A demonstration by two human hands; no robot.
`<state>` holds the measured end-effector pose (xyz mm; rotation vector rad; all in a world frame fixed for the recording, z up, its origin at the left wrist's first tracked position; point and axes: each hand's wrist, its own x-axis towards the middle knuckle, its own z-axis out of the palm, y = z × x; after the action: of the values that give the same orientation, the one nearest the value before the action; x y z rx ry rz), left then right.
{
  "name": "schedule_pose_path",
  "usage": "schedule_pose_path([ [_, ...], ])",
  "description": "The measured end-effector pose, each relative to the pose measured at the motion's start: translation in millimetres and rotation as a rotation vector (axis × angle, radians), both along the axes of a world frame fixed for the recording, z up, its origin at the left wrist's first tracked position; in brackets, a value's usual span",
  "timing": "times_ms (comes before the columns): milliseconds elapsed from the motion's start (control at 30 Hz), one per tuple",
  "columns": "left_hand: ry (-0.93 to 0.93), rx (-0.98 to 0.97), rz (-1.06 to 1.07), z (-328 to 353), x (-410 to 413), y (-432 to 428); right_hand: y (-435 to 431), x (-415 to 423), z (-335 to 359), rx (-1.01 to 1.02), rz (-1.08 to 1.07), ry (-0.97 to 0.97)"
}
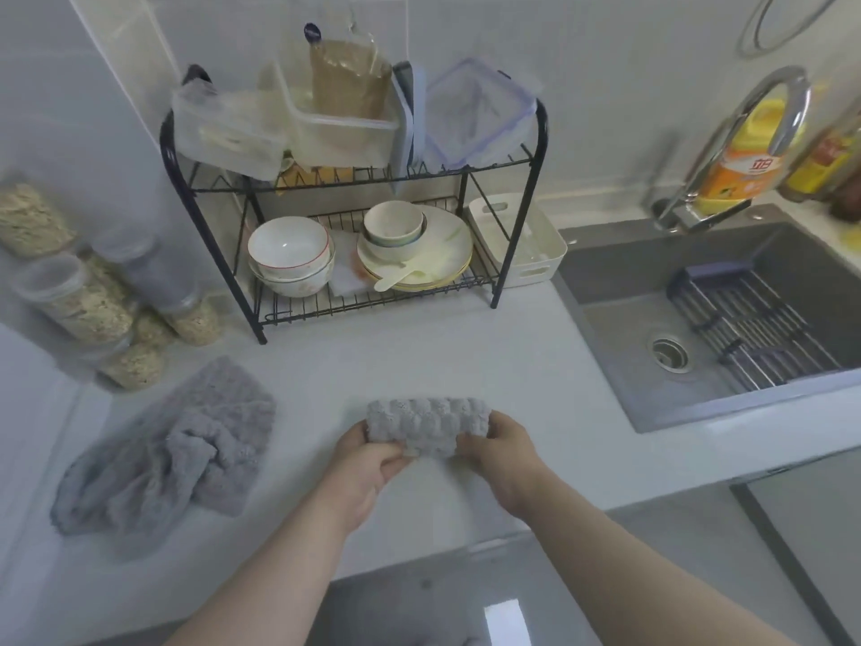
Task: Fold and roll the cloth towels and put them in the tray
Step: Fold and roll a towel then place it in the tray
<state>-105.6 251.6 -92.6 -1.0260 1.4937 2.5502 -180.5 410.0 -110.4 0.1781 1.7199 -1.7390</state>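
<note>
A grey textured towel, rolled into a short thick bundle, is held just above the white counter. My left hand grips its left end and my right hand grips its right end. To the left, more grey towels lie crumpled in a loose pile on the counter. A cream plastic tray with cut-out handles stands at the back, to the right of the dish rack and partly behind its leg.
A black two-tier dish rack holds bowls, plates and plastic boxes behind the towel. Jars of grain stand at the back left. A grey sink with faucet and drain rack lies to the right.
</note>
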Motion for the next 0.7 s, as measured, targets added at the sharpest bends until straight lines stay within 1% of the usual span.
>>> schedule_pose_path([
  [100, 0.055, -0.008, -0.05, 36, -7, 12, 14, 2, 46, -0.101, -0.062, 0.025],
  [200, 0.225, 0.071, -0.116, 80, -18, 35, 42, 4, 95, -0.21, -0.182, 0.126],
  [267, 0.309, 0.07, -0.177, 108, -33, 56, 68, 3, 124, -0.256, -0.262, 0.203],
  [367, 0.387, 0.024, -0.274, 142, -61, 96, 117, 2, 166, -0.236, -0.34, 0.319],
  [467, 0.444, -0.025, -0.402, 166, -90, 146, 175, 3, 195, -0.181, -0.466, 0.407],
  [700, 0.554, -0.076, -0.711, 207, -124, 305, 329, 22, 225, -0.217, -0.799, 0.531],
])
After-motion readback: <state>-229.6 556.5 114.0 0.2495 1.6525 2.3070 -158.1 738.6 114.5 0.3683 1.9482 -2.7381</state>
